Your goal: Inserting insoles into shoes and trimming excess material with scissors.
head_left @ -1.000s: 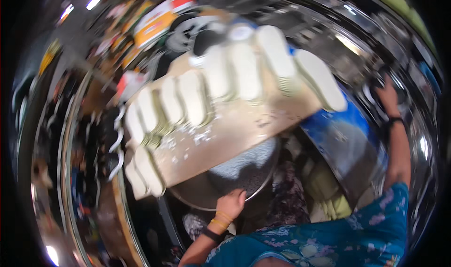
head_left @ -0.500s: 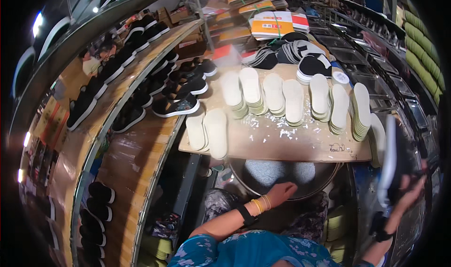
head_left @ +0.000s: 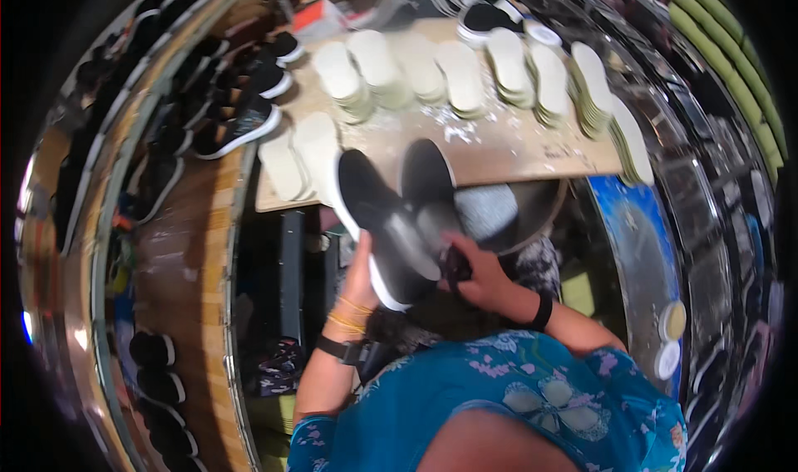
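Two black slip-on shoes are in front of me, below the table's near edge, toes pointing away. Around the side of the left shoe [head_left: 378, 210], which has a thick white sole, my left hand [head_left: 359, 279] is closed. My right hand [head_left: 482, 279] is closed at the heel end of the right shoe [head_left: 427, 177], partly blurred by motion; a dark part shows between its fingers. The shoes touch or overlap at the middle. Beyond them, stacks of cream insoles [head_left: 462, 77] stand on the wooden table [head_left: 507, 152].
Left of me, a shelf rack [head_left: 218, 306] carries rows of black shoes. Under the table sits a round dark basin [head_left: 532, 214]. Dark metal racks [head_left: 698, 189] line the right side, with green rolls [head_left: 723, 48] behind. White scraps [head_left: 457, 131] litter the table.
My right hand has come from the far right to the middle with the shoes. My left hand, empty above the basin before, now grips one of them. The view has shifted.
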Available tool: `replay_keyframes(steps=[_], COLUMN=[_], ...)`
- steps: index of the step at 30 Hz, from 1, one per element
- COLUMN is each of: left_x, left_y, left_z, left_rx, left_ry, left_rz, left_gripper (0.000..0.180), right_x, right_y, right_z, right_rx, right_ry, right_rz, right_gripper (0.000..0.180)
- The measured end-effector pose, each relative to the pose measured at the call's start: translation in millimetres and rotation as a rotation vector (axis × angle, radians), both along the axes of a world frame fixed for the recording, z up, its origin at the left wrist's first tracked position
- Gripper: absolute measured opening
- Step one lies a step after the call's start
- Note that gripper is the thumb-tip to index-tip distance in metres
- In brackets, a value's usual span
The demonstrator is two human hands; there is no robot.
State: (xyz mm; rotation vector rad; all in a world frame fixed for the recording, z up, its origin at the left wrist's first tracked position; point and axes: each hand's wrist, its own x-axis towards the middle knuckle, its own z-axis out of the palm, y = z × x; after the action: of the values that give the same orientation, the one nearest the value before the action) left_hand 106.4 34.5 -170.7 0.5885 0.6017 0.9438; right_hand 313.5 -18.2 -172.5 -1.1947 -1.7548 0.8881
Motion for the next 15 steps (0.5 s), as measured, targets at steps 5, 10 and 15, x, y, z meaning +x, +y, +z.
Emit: replay_keyframes(steps=[5, 10, 15], left_x=[33, 85, 70], left_y=[9, 15, 26], left_z=[42, 39, 31], left_rx=[0.328, 0.876, 0.416], left_ry=[0.309, 0.697, 0.938], left_rz=[-0.179, -0.098, -0.308], left_gripper=[0.043, 0.022, 0.032], right_x=[23, 62, 101], right_y=[10, 25, 42], right_z=[24, 28, 7], right_rx=[-0.199, -0.054, -0.112], right_ry=[0.416, 0.391, -0.137], right_rz=[-0.364, -0.596, -0.710], right_gripper=[0.068, 0.061, 0.050])
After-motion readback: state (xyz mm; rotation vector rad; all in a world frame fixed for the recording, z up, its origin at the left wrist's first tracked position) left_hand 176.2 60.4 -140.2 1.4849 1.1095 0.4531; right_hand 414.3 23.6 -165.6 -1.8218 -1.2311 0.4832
